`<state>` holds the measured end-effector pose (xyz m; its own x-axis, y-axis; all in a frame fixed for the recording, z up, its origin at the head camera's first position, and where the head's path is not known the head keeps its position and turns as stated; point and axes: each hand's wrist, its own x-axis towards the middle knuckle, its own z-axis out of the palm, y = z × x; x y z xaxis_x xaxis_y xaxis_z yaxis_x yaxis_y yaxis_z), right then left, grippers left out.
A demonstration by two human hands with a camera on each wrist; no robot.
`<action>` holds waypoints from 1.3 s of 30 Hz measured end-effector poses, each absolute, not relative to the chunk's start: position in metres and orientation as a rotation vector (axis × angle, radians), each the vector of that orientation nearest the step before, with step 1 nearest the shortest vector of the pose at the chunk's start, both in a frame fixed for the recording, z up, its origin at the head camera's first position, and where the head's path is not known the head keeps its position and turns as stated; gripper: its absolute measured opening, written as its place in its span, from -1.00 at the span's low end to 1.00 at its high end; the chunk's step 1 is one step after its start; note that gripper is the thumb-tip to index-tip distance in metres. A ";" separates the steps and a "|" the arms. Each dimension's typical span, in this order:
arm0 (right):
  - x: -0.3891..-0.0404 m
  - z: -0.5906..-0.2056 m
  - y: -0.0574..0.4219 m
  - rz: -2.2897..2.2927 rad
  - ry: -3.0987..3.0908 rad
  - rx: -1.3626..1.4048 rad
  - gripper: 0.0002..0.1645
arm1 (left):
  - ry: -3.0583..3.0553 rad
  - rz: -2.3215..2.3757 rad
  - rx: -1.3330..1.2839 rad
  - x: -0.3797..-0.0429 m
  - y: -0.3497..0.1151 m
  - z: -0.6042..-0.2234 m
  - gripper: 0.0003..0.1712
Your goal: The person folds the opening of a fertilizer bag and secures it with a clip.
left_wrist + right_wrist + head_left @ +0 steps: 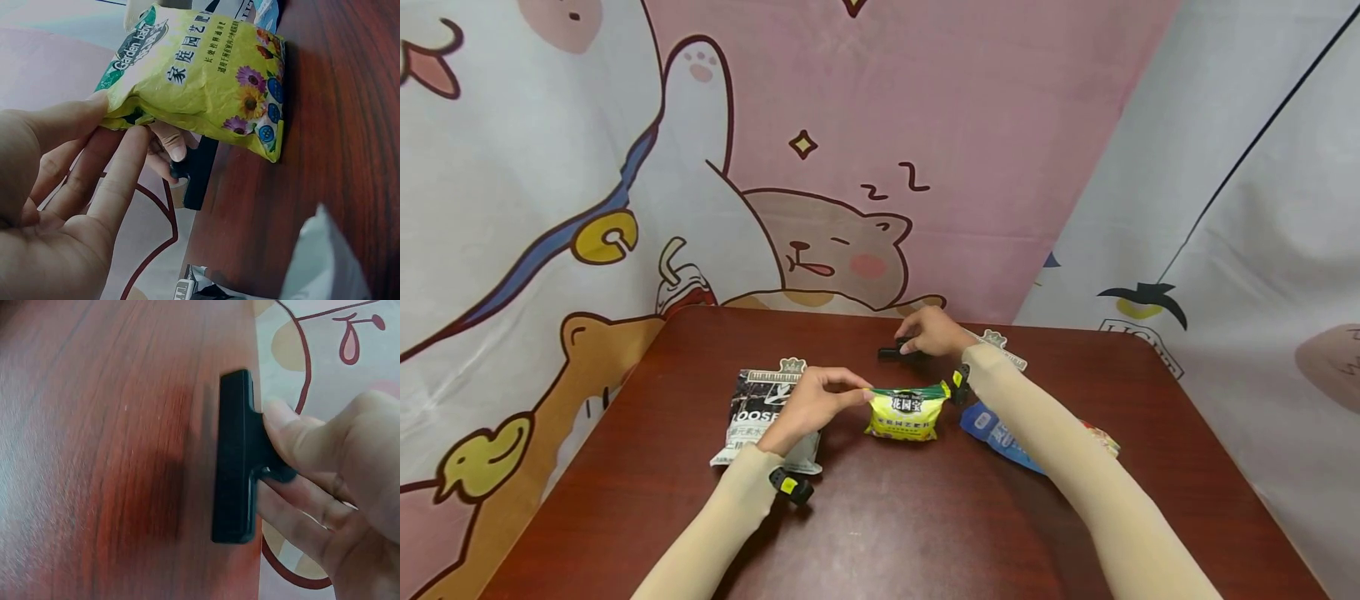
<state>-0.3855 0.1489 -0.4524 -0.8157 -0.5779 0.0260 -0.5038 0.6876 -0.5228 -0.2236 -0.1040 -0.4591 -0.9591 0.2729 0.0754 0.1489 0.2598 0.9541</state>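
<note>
A yellow and green fertilizer bag (907, 418) with flower pictures stands upright near the table's middle. My left hand (822, 402) pinches its upper left corner between thumb and fingers, as the left wrist view shows close up. Behind the bag, toward the table's far edge, my right hand (934, 332) holds a black bag clip (234, 456) by its handles. The clip's long bar faces away from the palm, over the wooden surface, and nothing shows in its jaws.
On the left lies a black and white bag (760, 417) with an ornate clip (792, 367) along its top. A blue bag (1000, 433) lies partly hidden under my right forearm. Another ornate clip (996, 340) shows behind the right wrist. The brown table (880, 533) meets a cartoon-printed cloth (962, 150).
</note>
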 end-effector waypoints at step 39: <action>-0.331 -0.394 0.165 -0.949 2.936 -0.648 -0.87 | 2.376 1.834 0.409 -0.225 -0.105 -0.461 -0.91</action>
<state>-0.3309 0.1652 -0.3940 -0.9155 -0.3791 0.1346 -0.3861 0.7343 -0.5582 -0.2253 -0.1052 -0.4607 -0.9575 0.2785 0.0752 0.1433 0.2329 0.9619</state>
